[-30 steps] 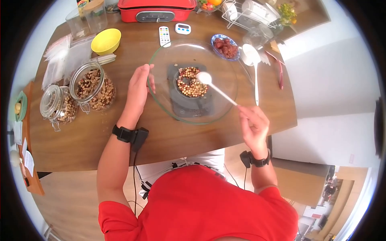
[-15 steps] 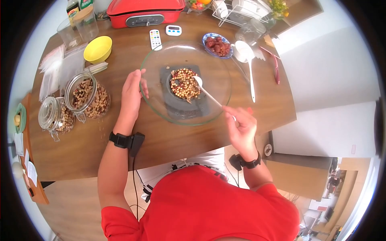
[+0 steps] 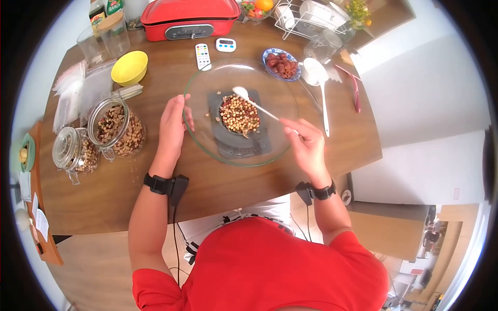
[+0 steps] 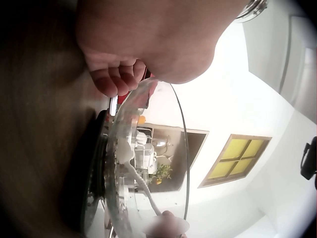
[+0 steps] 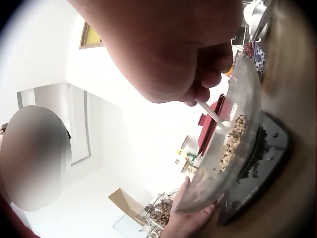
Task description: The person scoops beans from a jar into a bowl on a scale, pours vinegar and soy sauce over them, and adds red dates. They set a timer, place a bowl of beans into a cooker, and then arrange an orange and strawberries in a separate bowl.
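A wide clear glass bowl (image 3: 201, 141) stands on a dark flat kitchen scale (image 3: 264, 145). In its middle lies a heap of mixed pale and red-brown beans or seeds (image 3: 239, 115). My left hand (image 3: 173, 122) holds the bowl at its left side, fingers curved against the outside below the rim. The right hand (image 3: 306, 142) pinches a long-handled white spoon (image 3: 262, 109) by its handle. The spoon's head is at the far edge of the heap, inside the bowl. In the right wrist view, the spoon (image 5: 212, 113) slants down to the seeds (image 5: 233, 148).
Two glass jars of mixed seeds, one larger (image 3: 122, 132), stand left, near a yellow bowl (image 3: 129, 68) and plastic bags (image 3: 96, 90). Behind are a remote (image 3: 203, 57), a timer (image 3: 225, 45) and a red cooker (image 3: 189, 20). A patterned dish of dark red fruit (image 3: 281, 65) and a white ladle (image 3: 325, 106) lie right.
My right hand has moved left and the spoon through the heap toward its far edge. A gap in the seeds has filled in. The left hand stays at the bowl's left side.
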`<state>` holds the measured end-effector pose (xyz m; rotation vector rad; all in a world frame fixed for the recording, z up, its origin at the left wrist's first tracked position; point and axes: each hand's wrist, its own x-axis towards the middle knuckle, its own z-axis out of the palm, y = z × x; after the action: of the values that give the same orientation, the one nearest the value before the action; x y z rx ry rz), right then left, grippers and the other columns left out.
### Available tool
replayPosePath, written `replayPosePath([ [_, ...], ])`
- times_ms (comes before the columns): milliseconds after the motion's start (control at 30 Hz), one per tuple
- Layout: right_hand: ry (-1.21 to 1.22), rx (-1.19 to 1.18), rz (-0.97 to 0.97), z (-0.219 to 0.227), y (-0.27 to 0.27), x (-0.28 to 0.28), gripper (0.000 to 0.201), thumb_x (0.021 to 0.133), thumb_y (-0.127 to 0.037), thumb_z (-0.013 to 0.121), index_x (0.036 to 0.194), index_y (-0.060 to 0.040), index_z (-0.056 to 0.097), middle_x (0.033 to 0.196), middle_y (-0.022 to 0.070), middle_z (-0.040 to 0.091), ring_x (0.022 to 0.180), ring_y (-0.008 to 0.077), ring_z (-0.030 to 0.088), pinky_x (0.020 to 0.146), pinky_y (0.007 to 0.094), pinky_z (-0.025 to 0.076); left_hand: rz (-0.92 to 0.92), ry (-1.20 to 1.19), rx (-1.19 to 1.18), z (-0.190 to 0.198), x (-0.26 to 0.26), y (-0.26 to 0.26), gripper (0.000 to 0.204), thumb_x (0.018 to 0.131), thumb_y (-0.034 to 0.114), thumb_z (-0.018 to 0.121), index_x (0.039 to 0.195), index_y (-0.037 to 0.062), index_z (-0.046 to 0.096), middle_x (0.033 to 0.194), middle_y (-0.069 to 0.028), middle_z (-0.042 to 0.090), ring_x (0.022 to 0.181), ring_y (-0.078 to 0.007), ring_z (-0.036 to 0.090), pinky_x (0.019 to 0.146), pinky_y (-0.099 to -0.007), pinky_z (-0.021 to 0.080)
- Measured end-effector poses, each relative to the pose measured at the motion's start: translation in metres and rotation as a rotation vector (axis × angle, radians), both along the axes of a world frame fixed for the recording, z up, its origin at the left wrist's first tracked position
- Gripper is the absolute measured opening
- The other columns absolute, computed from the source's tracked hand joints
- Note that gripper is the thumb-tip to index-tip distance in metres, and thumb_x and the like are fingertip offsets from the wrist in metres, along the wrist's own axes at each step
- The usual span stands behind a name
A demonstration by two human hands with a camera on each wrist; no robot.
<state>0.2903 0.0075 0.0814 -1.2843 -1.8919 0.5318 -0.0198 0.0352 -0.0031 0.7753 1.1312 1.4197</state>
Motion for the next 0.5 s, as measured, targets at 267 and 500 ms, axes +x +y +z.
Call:
replayPosePath([
  [267, -0.059, 0.073, -0.133, 0.014, -0.029, 0.015, 0.017, 0.095, -0.001, 0.066, 0.109, -0.0011, 0.076, 0.072, 0.0062, 0.059, 0.064, 0.0131, 0.054, 0.06, 0.0269, 0.043, -0.011, 0.045, 0.002, 0.0, 0.0, 0.001, 0.049, 0.11, 0.043, 0.046, 0.132, -0.0001, 0.056, 0.08, 0.0009, 0.054, 0.068, -0.0092, 0.052, 0.062, -0.0255, 0.043],
  [500, 0.053, -0.017, -0.019, 0.003, -0.029, 0.004, 0.017, 0.095, -0.003, 0.067, 0.108, -0.0021, 0.077, 0.072, 0.0059, 0.059, 0.065, 0.0131, 0.052, 0.061, 0.0275, 0.042, -0.005, 0.02, -0.006, 0.004, 0.002, -0.001, 0.049, 0.11, 0.043, 0.045, 0.132, 0.0002, 0.056, 0.08, 0.0013, 0.054, 0.069, -0.009, 0.052, 0.062, -0.0251, 0.043],
])
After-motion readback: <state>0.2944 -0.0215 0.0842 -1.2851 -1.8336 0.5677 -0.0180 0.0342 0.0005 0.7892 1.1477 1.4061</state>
